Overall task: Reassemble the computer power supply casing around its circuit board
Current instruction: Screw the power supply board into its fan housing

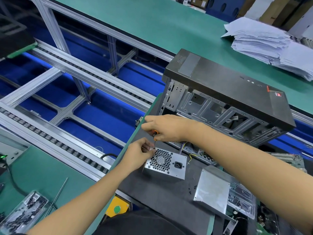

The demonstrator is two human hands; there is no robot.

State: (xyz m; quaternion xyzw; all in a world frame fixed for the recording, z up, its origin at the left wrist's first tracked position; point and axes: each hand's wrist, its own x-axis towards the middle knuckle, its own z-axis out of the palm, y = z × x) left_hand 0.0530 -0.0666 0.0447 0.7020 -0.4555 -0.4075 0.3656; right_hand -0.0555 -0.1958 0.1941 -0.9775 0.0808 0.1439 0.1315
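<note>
Gripping the screwdriver (155, 135) w/ your right hand (166, 128), tip down at PSU (165, 164) corner; left hand (141, 152) pinches beside the tip; what it holds, can't tell.

The power supply casing (165, 164) is bare silver metal, its upper face punched with a honeycomb of dark hexagonal holes around a pale round hub, with a black socket at its 3 o'clock. The screwdriver (155, 135) shows an orange-and-black handle. A plain silver cover plate (211, 189) lies at 4 o'clock on a charcoal-grey mat (162, 192). At 1 o'clock the computer case (225, 92) has a dark grey top with a red stripe. The bench (152, 19) is green; the yellow box (116, 208) carries a green button.
</note>
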